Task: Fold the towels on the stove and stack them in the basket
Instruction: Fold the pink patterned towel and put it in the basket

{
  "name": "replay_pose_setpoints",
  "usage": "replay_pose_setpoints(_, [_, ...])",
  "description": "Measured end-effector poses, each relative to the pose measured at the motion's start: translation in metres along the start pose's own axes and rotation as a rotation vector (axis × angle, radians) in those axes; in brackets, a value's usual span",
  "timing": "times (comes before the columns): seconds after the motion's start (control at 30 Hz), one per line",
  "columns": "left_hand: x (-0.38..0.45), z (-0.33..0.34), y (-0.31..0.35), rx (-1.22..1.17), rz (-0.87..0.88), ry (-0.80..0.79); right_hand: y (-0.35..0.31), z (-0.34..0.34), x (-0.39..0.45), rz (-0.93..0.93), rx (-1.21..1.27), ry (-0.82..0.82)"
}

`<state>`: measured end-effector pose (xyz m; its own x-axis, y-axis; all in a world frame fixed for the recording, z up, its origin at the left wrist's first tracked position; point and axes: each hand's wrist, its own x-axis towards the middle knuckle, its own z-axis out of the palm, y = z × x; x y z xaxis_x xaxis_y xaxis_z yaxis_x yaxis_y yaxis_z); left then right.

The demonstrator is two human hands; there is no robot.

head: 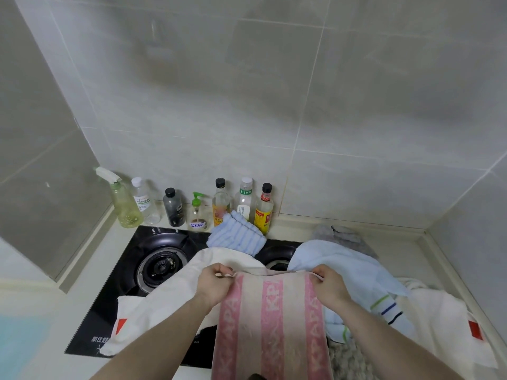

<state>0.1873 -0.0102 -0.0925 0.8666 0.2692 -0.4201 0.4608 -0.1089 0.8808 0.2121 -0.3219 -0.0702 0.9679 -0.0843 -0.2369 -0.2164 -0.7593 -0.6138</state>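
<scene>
We see a pink towel [270, 322] of looped terry cloth, soft and matt, with woven letters in its stripes. The cream cloth [175, 294] under it looks smoother and flat. The blue towel [236, 237] has a ribbed, fluffy surface. The stove [115, 303] top is black glass, very glossy, and its burner [159, 267] is dark metal with a shiny ring. The bottles [220, 205] are clear plastic or glass. The wall [247, 105] tiles are smooth and slightly shiny.

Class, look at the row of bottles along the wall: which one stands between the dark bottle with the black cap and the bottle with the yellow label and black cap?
In the head view, a small pump bottle with a green pump stands between the dark bottle and the yellow-labelled bottle.
</scene>
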Motion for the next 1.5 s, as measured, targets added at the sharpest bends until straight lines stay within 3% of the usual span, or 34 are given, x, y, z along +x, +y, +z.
replay_pose_setpoints(0.3, [0.013, -0.009, 0.008, 0.093, -0.023, 0.077, -0.010, 0.005, 0.024, 0.029, 0.005, -0.036])
replay_pose_setpoints(0.57, [0.026, -0.006, 0.009, 0.386, -0.147, -0.039, -0.008, 0.022, 0.043, 0.082, -0.078, -0.038])
replay_pose_setpoints(0.73, [0.036, -0.005, 0.009, 0.359, -0.196, -0.082, 0.002, 0.028, 0.048, 0.160, -0.083, -0.212])
replay_pose_setpoints(0.93, [0.041, -0.001, 0.016, 0.351, -0.115, -0.068, 0.004, 0.027, 0.047, 0.149, -0.268, -0.263])
replay_pose_setpoints(1.17, [0.038, 0.003, 0.023, 0.607, -0.013, -0.183, 0.005, 0.026, 0.054, 0.126, -0.399, -0.289])
replay_pose_setpoints(1.5, [0.023, -0.013, 0.038, 0.763, 0.169, -0.096, -0.004, 0.018, 0.054, 0.032, -0.352, -0.242])
